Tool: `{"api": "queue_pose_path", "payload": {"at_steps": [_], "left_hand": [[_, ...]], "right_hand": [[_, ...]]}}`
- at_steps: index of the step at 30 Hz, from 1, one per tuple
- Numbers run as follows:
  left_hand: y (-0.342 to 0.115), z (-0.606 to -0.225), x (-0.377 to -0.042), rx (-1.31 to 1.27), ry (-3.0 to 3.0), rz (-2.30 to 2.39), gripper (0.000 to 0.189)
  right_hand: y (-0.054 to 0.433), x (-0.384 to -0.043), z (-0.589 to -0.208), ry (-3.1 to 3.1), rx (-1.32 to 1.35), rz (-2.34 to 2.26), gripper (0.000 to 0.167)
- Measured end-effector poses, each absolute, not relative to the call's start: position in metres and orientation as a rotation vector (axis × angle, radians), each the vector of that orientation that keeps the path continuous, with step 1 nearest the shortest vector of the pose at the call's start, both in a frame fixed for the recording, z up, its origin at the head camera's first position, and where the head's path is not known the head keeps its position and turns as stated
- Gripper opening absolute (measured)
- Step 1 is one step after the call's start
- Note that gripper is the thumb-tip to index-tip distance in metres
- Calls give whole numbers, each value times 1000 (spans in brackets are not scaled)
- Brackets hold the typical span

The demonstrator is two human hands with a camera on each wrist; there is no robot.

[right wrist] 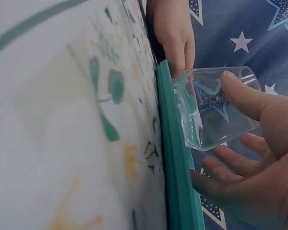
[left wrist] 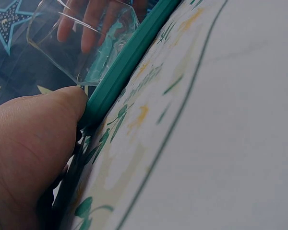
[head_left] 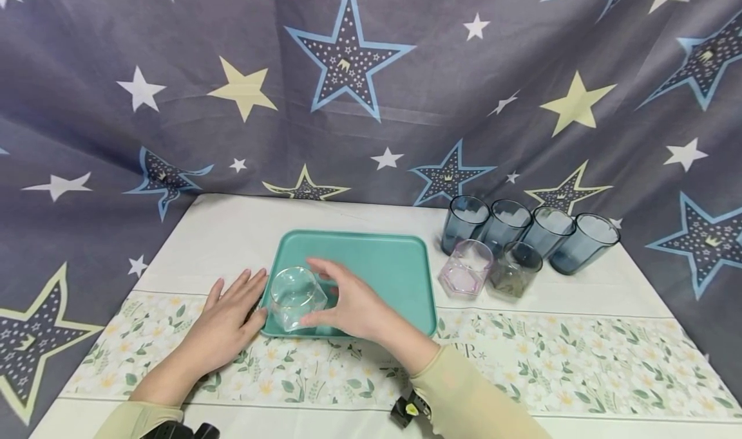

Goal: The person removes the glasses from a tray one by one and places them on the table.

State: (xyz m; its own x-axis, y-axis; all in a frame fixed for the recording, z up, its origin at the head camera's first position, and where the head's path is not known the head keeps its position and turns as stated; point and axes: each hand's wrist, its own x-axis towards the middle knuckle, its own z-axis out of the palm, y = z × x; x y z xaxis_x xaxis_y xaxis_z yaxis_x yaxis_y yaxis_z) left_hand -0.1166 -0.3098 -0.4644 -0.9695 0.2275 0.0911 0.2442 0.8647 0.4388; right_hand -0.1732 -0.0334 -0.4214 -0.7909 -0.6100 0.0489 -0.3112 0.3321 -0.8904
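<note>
A clear glass cup [head_left: 294, 297] with a faceted base and a thin gold-looking rim stands upright on the left part of a teal tray [head_left: 382, 278]. My right hand [head_left: 353, 304] is beside it, thumb and fingers spread apart at its right side. In the right wrist view the thumb [right wrist: 245, 96] overlaps the cup [right wrist: 216, 108], while the other fingers hang apart from it; whether the thumb touches cannot be told. The left hand [head_left: 228, 320] rests palm down on the tablecloth, its thumb against or very close to the tray's left edge.
Right of the tray stand a pinkish faceted glass [head_left: 466, 270] and a dark grey one [head_left: 514, 270]. Behind them is a row of several tall blue glasses [head_left: 507, 226]. A floral band [head_left: 551, 355] crosses the white tablecloth; a starry curtain [head_left: 406, 130] hangs behind.
</note>
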Motion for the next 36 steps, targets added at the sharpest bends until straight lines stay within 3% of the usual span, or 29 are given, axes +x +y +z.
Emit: {"api": "queue_pose_path", "payload": {"at_steps": [36], "left_hand": [[-309,-465,-118,-383,-2992,-700,64]], "right_hand": [[-34,-170,-427,2359,-777,-1368,93]]}}
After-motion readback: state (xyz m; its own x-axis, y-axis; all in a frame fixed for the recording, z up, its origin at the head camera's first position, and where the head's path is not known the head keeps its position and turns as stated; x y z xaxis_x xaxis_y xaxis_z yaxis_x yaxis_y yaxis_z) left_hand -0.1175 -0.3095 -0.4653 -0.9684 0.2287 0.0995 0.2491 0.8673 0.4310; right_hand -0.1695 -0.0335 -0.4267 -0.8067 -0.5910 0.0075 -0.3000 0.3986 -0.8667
